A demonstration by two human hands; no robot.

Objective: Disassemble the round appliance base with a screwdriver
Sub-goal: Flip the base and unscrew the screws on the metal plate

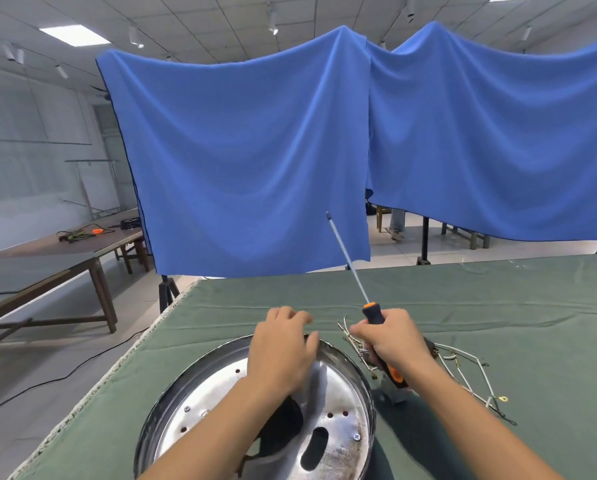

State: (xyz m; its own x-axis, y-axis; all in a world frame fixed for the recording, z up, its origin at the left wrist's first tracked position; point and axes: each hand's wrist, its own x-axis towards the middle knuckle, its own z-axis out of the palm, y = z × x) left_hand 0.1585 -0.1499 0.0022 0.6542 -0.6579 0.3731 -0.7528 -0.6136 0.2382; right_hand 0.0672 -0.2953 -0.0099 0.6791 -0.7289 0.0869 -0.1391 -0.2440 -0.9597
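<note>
A round shiny metal appliance base (342,407) lies on the green table cloth, low in the middle of the view, with screws and holes in its plate and a black part at its centre. My left hand (283,348) rests over its far rim with fingers curled; what it holds is hidden. My right hand (390,341) grips the black and orange handle of a long screwdriver (349,261), just right of the base. The thin shaft points up and away, its tip in front of the blue cloth.
A bundle of white wires with ring terminals (463,372) and a small metal piece (394,393) lie right of the base. The green-covered table (497,306) stretches right and back. Blue cloth (255,161) hangs behind it. A brown table (65,251) stands at left.
</note>
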